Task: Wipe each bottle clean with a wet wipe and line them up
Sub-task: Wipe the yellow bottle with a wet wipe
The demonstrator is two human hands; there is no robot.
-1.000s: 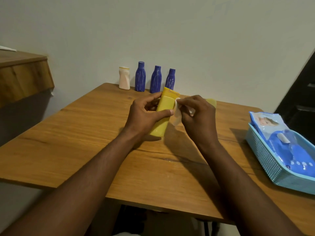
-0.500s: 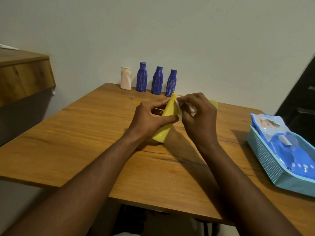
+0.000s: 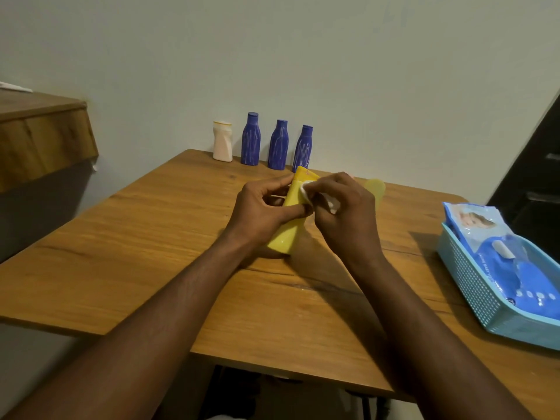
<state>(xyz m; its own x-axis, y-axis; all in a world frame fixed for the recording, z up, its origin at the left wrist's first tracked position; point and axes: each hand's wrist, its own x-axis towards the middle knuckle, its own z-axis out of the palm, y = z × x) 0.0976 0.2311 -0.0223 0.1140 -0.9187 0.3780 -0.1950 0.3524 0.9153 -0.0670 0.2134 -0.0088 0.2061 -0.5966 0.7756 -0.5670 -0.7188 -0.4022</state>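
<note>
now gripping one yellow bottle (image 3: 292, 221) in left hand (image 3: 260, 210), pinching one wipe (image 3: 305, 193) in right hand (image 3: 347, 215); beyond, three blue bottles (image 3: 278, 145), one white bottle (image 3: 222, 142).

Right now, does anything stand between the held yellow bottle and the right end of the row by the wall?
Nothing visible does. The yellow bottle, gripped by the left hand, is just in front of the last blue bottle; a second yellow thing sits farther right.

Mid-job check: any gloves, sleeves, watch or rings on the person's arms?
No. The left hand and right hand are ungloved, with no rings showing. The left forearm and right forearm are bare to the frame's edge: no sleeves, watch or bracelet visible.
</note>
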